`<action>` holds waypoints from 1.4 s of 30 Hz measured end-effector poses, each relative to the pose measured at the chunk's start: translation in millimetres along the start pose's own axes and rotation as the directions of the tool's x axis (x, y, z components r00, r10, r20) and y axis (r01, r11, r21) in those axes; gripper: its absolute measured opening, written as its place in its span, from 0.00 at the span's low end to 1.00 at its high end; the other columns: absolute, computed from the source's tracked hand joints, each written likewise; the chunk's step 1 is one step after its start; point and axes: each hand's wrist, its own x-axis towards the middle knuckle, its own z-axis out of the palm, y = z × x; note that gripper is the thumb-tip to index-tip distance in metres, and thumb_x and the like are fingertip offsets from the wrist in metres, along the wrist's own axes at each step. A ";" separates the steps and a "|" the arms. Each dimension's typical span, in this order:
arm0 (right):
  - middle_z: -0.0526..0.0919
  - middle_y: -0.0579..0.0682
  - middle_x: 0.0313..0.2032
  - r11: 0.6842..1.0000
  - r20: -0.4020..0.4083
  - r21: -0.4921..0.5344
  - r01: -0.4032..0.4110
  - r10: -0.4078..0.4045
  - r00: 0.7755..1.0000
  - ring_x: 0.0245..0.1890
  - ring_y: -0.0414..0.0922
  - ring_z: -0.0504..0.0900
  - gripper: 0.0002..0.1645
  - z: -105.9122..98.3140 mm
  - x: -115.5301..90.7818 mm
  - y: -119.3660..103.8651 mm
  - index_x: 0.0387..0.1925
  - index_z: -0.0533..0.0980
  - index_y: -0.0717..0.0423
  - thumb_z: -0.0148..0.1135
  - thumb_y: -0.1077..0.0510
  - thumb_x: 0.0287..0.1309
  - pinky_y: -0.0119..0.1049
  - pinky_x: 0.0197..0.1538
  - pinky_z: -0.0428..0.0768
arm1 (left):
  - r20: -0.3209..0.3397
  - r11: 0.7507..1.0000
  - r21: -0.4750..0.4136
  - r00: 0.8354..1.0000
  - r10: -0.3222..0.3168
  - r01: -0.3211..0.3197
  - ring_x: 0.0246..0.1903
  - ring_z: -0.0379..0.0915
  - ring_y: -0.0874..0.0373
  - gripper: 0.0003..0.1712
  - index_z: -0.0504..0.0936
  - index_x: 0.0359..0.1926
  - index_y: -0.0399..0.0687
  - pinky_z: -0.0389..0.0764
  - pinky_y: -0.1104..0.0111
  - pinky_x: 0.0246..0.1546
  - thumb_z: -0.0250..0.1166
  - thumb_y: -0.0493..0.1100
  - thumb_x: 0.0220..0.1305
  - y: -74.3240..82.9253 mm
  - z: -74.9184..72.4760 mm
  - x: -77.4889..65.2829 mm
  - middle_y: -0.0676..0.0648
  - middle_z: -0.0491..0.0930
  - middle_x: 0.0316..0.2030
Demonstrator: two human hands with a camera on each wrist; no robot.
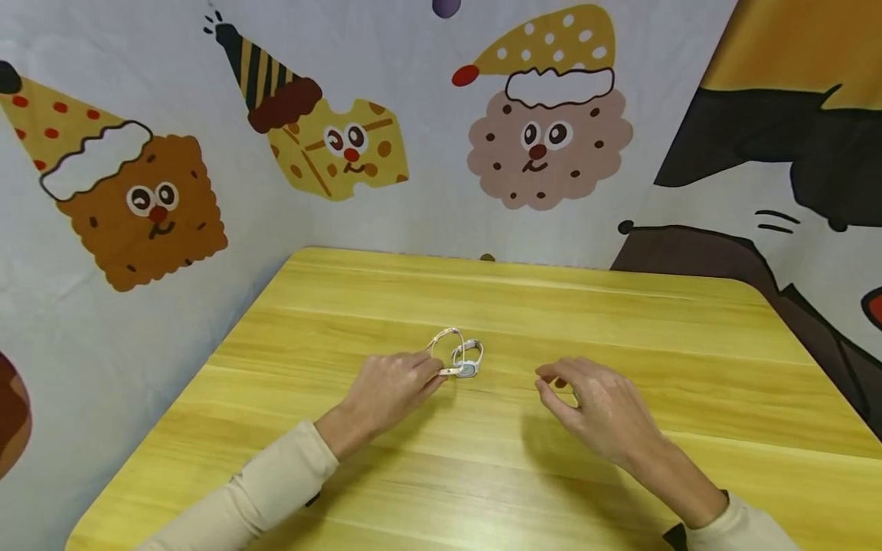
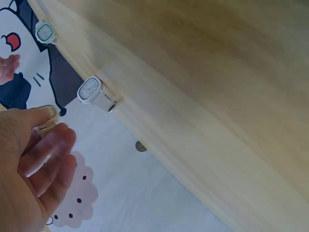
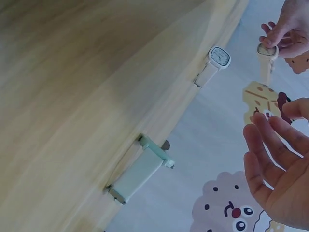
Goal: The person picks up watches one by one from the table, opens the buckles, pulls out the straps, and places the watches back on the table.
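My left hand (image 1: pixel 394 386) pinches a cream wristwatch (image 3: pixel 266 58) between thumb and fingers, its strap hanging down in the right wrist view. In the head view its strap loop overlaps a white wristwatch (image 1: pixel 467 369) standing on its looped strap on the table. That white watch (image 2: pixel 90 90) shows its squarish dial in the left wrist view. A mint-green wristwatch (image 3: pixel 137 174) lies on the table near my right hand (image 1: pixel 606 405), which hides it in the head view. The right hand's fingers (image 3: pixel 270 145) are loosely bent with nothing between them.
The wooden table (image 1: pixel 427 490) has rounded far corners. A white cloth wall (image 1: pixel 427 222) with cartoon biscuits and cheese stands close behind it and along its left side. Light sleeves (image 1: pixel 276 474) cover both forearms.
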 end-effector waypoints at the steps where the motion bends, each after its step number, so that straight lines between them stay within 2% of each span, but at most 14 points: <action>1: 0.87 0.42 0.39 1.000 -0.002 0.004 -0.001 0.001 1.000 0.33 0.41 0.85 0.05 0.5 0.6 -0.3 0.40 0.86 0.48 0.68 0.56 0.63 0.32 0.26 0.79 | -0.014 1.000 0.002 1.000 0.009 -0.009 0.23 0.80 0.62 0.07 0.85 0.36 0.50 0.76 0.70 0.15 0.72 0.47 0.66 0.5 -0.3 0.5 0.55 0.83 0.28; 7: 0.87 0.42 0.40 1.000 -0.007 0.026 -0.006 0.006 1.000 0.34 0.42 0.86 0.07 2.0 4.0 -3.6 0.42 0.85 0.49 0.68 0.55 0.64 0.32 0.28 0.80 | -0.085 0.998 0.027 0.995 0.059 -0.057 0.23 0.80 0.62 0.08 0.86 0.36 0.49 0.78 0.71 0.16 0.75 0.46 0.63 4.3 -1.8 2.7 0.55 0.84 0.29; 12: 0.87 0.42 0.42 0.998 -0.002 0.051 -0.020 0.020 1.000 0.36 0.42 0.86 0.09 2.1 6.9 -8.9 0.45 0.85 0.50 0.67 0.53 0.66 0.35 0.30 0.81 | -0.118 0.994 0.052 0.987 0.106 -0.100 0.26 0.82 0.61 0.09 0.89 0.39 0.49 0.82 0.71 0.22 0.76 0.47 0.61 10.3 -3.1 5.4 0.54 0.86 0.31; 19: 0.85 0.45 0.47 0.994 0.039 0.072 -0.079 0.077 0.996 0.35 0.39 0.83 0.17 4.4 11.5 -13.0 0.55 0.81 0.53 0.60 0.50 0.73 0.33 0.28 0.79 | -0.124 0.990 0.046 0.982 0.140 -0.136 0.28 0.83 0.61 0.10 0.89 0.40 0.48 0.83 0.72 0.26 0.76 0.48 0.61 19.1 -4.9 10.1 0.53 0.88 0.34; 23: 0.84 0.45 0.48 0.991 0.064 0.083 -0.101 0.095 0.993 0.35 0.39 0.83 0.18 6.3 15.0 -13.9 0.57 0.81 0.53 0.58 0.49 0.75 0.33 0.29 0.79 | -0.128 0.987 0.044 0.979 0.156 -0.152 0.29 0.83 0.61 0.10 0.89 0.39 0.48 0.83 0.73 0.28 0.76 0.48 0.61 22.8 -5.6 11.4 0.53 0.88 0.35; 31: 0.82 0.43 0.53 0.963 0.138 0.212 -0.164 0.137 0.981 0.43 0.39 0.82 0.24 11.0 25.1 -23.5 0.63 0.77 0.54 0.57 0.46 0.76 0.39 0.40 0.84 | -0.093 0.979 0.059 0.975 0.201 -0.196 0.28 0.82 0.63 0.09 0.90 0.39 0.51 0.82 0.75 0.27 0.76 0.48 0.61 25.8 -5.3 10.9 0.53 0.88 0.36; 36: 0.84 0.43 0.50 0.949 0.164 0.261 -0.177 0.137 0.977 0.39 0.37 0.82 0.22 14.1 30.0 -24.0 0.60 0.80 0.54 0.58 0.46 0.75 0.35 0.40 0.84 | -0.111 0.977 0.041 0.971 0.214 -0.210 0.27 0.81 0.64 0.08 0.90 0.39 0.51 0.81 0.77 0.27 0.76 0.46 0.60 28.8 -6.0 10.8 0.54 0.88 0.35; 42: 0.85 0.40 0.45 0.934 0.166 0.316 -0.165 0.116 0.979 0.33 0.36 0.81 0.15 14.4 30.3 -24.7 0.52 0.84 0.53 0.61 0.50 0.73 0.32 0.34 0.83 | -0.106 0.977 0.029 0.971 0.215 -0.213 0.28 0.82 0.64 0.08 0.90 0.39 0.51 0.82 0.77 0.28 0.76 0.46 0.61 31.5 -5.9 12.1 0.54 0.88 0.35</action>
